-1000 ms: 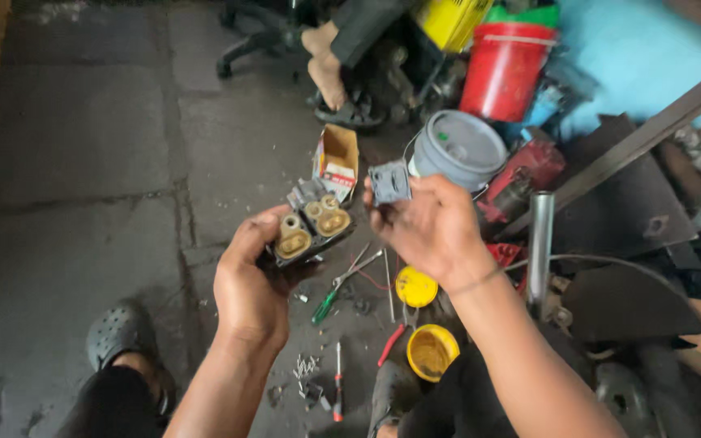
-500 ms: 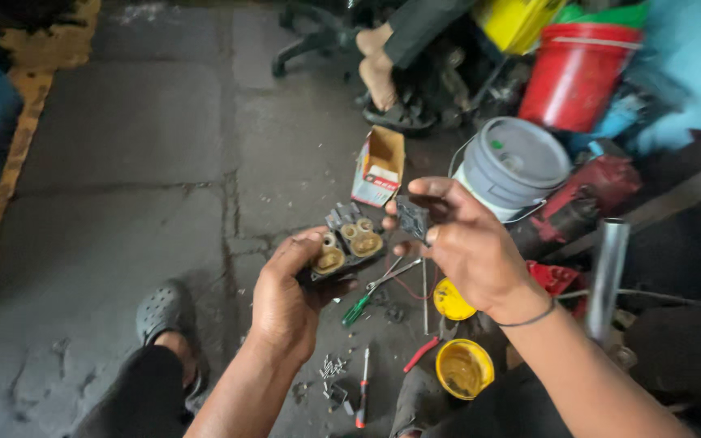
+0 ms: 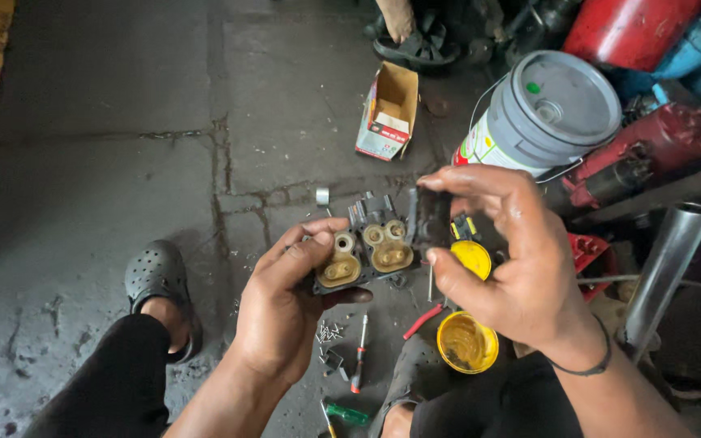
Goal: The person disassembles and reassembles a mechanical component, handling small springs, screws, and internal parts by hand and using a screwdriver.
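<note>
My left hand (image 3: 281, 308) grips a dark plastic part (image 3: 367, 251) with tan round inserts, held face up over the concrete floor. My right hand (image 3: 505, 259) pinches a small black cover piece (image 3: 432, 219) upright against the right edge of that part; the two pieces touch or nearly touch. Below my hands lie screwdrivers (image 3: 359, 357), a scatter of small screws (image 3: 330, 331) and two yellow lids (image 3: 466, 342).
An open cardboard box (image 3: 389, 113) lies on the floor beyond my hands. A grey lidded bucket (image 3: 549, 109), a red machine body (image 3: 651, 150) and a metal pipe (image 3: 665, 268) crowd the right side. My sandalled foot (image 3: 158, 284) rests at left. Another person's sandalled foot (image 3: 415, 36) is at the top.
My right hand has brought the black cover piece down from above against the right side of the part in my left hand. The view has also moved closer to my hands.
</note>
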